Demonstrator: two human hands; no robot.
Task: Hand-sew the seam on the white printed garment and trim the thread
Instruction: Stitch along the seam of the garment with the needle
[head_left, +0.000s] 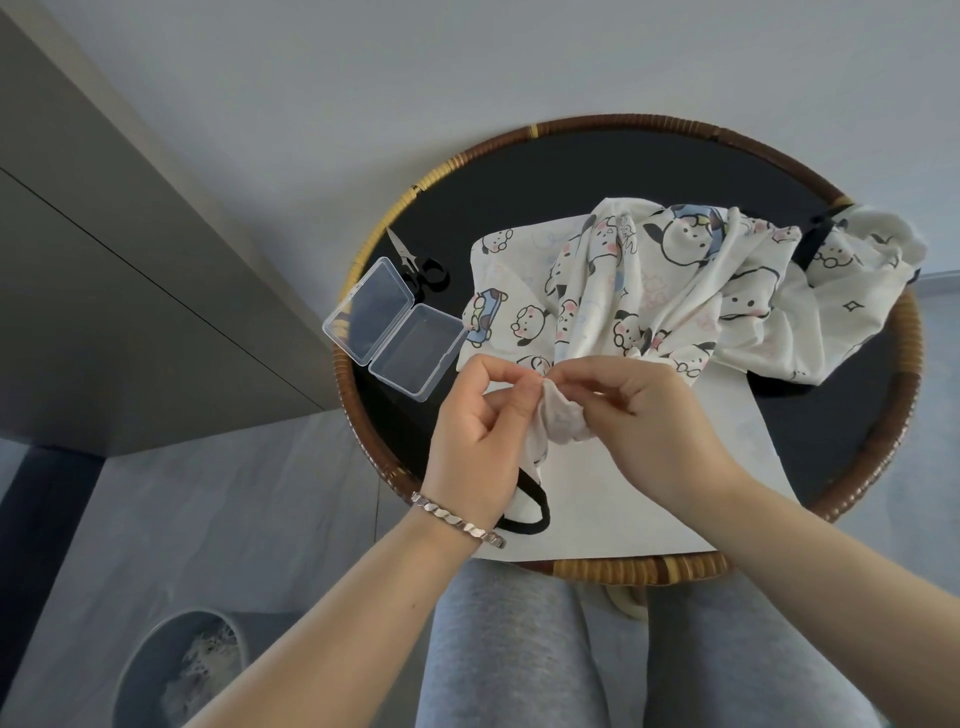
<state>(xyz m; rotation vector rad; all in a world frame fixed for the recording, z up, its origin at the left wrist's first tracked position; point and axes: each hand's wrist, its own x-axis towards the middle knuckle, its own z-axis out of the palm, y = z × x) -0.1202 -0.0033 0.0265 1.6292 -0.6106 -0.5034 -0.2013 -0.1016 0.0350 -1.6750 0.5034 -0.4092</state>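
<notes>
White printed garment (691, 291) lies heaped across the middle and far right of the round desk (545, 171), cartoon dog faces all over it, and its near edge is lifted up to the person. Both hands are on that edge: the left hand (478, 431), a silver bracelet (457, 519) at its wrist, pinches a fold between thumb and fingertips, while the right hand (649, 415) is curled round the bunched cloth just beside it, fingertips nearly touching. Whether a needle or thread is held in there I cannot tell; it is too small to see. A black trim loop (530, 514) of the garment hangs below the left hand, over a white sheet (623, 499) spread beneath the cloth. Off to the left on the dark top, a clear plastic box (395, 330) lies open, lid flat, just beside the garment's edge. Behind it lie small black-handled scissors (418, 265), near the woven rim and well apart from both hands. Grey trousers (509, 649) show below the desk, and a round grey bin (150, 670) stands on the floor at lower left.
</notes>
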